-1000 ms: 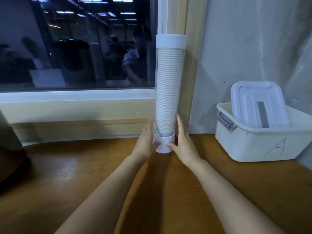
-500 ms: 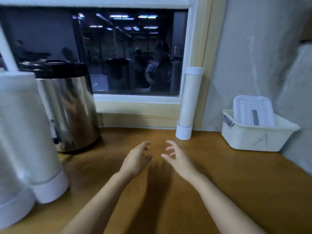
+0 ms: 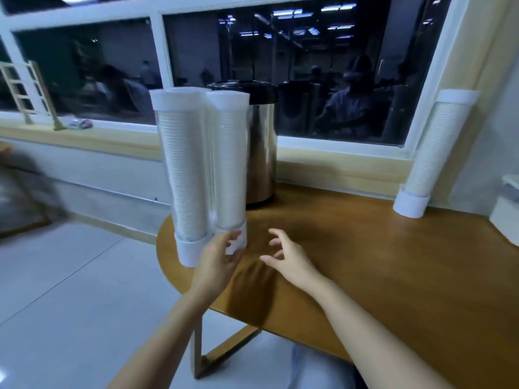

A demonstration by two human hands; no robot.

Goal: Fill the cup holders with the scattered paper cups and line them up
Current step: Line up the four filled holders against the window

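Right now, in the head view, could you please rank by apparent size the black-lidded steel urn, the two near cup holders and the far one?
1. Near clear cup holders, left one and right one: alike, unranked, nearest.
2. Black-lidded steel urn, partly hidden.
3. Far cup holder, white-capped.

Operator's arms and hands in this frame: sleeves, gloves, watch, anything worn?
Nothing worn is visible. The left hand and right hand are bare, with no gloves, rings or watch to be seen. The left forearm and right forearm are bare down to the frame's lower edge, and no sleeve shows.
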